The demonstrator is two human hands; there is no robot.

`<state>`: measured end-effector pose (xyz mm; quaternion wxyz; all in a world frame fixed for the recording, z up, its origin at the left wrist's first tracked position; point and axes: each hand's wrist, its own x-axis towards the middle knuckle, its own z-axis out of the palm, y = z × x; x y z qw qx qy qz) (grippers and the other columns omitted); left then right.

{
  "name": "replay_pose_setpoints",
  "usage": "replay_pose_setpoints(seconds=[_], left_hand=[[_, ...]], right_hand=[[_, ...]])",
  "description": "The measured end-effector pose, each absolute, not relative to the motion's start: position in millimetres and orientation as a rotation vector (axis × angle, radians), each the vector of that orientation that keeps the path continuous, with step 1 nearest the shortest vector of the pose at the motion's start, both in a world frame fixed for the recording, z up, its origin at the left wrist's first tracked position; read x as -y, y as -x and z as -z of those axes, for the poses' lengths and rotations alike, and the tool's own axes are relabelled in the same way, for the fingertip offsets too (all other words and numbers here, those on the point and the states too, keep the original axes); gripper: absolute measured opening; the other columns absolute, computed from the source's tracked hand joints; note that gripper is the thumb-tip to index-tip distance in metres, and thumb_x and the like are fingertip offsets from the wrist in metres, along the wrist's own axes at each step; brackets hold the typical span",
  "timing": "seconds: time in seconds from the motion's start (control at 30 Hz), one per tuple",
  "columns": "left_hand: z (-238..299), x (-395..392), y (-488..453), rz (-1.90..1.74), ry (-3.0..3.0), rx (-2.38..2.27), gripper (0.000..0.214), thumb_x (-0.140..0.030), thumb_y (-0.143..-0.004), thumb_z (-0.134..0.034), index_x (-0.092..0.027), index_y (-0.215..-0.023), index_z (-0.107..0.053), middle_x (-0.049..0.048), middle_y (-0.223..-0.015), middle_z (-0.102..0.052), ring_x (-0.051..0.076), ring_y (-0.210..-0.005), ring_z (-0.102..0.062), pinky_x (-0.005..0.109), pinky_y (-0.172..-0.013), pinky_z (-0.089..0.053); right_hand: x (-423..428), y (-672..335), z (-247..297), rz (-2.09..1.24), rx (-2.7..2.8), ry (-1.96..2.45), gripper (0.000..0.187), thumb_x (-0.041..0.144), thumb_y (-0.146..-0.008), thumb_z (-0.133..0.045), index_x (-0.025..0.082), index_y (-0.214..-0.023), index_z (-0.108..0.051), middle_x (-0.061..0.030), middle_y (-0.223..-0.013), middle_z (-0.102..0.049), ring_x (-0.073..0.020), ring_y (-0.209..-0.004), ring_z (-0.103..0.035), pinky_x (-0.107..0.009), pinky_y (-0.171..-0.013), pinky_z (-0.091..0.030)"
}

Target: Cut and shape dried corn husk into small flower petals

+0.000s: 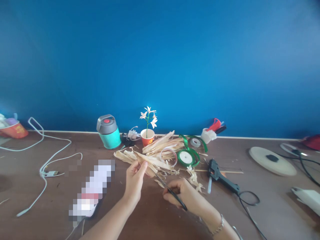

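My left hand (pixel 135 180) pinches a strip of dried corn husk (pixel 147 163) just above the brown table (pixel 37 196). My right hand (pixel 186 196) is closed round a pair of black scissors (pixel 171 191), whose blades point up-left at the held husk. A loose pile of husk strips (pixel 160 146) lies just beyond both hands. Small cut husk pieces (pixel 195 180) lie to the right of the scissors.
A black glue gun (pixel 220 176) with its cord, green ribbon rolls (pixel 186 156), a paper cup with a white husk flower (pixel 148 133), a teal flask (pixel 108 131), a white cup with pens (pixel 210 133), white charger cables (pixel 47 160), a round disc (pixel 272 161) and a blurred-out object (pixel 91 188) surround me.
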<state>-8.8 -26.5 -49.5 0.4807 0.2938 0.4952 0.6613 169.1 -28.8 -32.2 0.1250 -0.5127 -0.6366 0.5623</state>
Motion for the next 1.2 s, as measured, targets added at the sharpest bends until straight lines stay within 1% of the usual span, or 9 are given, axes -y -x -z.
replay_pose_setpoints(seconds=[0.17,0.3,0.53,0.77,1.0,1.2], left_hand=[[52,29,6,-1.599,-0.718,-1.226,0.035,-0.047,-0.064,-0.075,-0.014,-0.069,-0.066,-0.0013,-0.055,-0.057,0.013,-0.055,-0.053,0.022,-0.049,-0.047],[51,31,4,-1.604,-0.666,-1.215,0.036,-0.047,-0.061,-0.077,-0.013,-0.069,-0.066,-0.0014,-0.055,-0.056,0.013,-0.055,-0.052,0.023,-0.05,-0.048],[50,31,4,-1.586,-0.572,-1.17,0.034,-0.043,-0.06,-0.079,-0.014,-0.066,-0.065,-0.0006,-0.056,-0.061,0.013,-0.054,-0.057,0.023,-0.052,-0.049],[51,31,3,-1.561,-0.543,-1.133,0.032,-0.042,-0.059,-0.08,-0.012,-0.066,-0.069,0.0017,-0.057,-0.066,0.014,-0.053,-0.059,0.024,-0.054,-0.05],[52,31,3,-1.557,-0.528,-1.129,0.031,-0.041,-0.059,-0.081,-0.012,-0.067,-0.071,0.0036,-0.059,-0.068,0.014,-0.055,-0.061,0.023,-0.054,-0.05],[52,32,1,-1.537,-0.498,-1.118,0.031,-0.039,-0.057,-0.082,-0.011,-0.067,-0.073,0.0041,-0.058,-0.069,0.014,-0.054,-0.062,0.022,-0.052,-0.05]], right_hand=[[29,-169,37,-1.641,1.851,1.515,0.014,0.026,-0.071,-0.064,0.014,-0.078,-0.068,0.005,-0.046,-0.051,-0.0054,-0.036,-0.039,-0.015,-0.034,-0.03],[28,-170,41,-1.619,1.864,1.478,0.014,0.026,-0.072,-0.064,0.014,-0.078,-0.068,0.005,-0.046,-0.051,-0.005,-0.036,-0.038,-0.015,-0.034,-0.03],[27,-170,42,-1.617,1.845,1.474,0.015,0.027,-0.072,-0.064,0.013,-0.076,-0.067,0.0043,-0.048,-0.052,-0.005,-0.037,-0.039,-0.015,-0.034,-0.029],[27,-169,43,-1.599,1.843,1.496,0.015,0.026,-0.072,-0.064,0.013,-0.077,-0.067,0.0043,-0.048,-0.051,-0.0056,-0.037,-0.039,-0.015,-0.033,-0.03],[27,-170,44,-1.563,1.871,1.424,0.013,0.025,-0.072,-0.063,0.013,-0.075,-0.067,0.0037,-0.051,-0.052,-0.0056,-0.04,-0.041,-0.014,-0.036,-0.03],[27,-169,43,-1.608,1.826,1.487,0.014,0.026,-0.071,-0.064,0.013,-0.077,-0.067,0.0043,-0.05,-0.052,-0.0066,-0.04,-0.042,-0.015,-0.036,-0.032]])
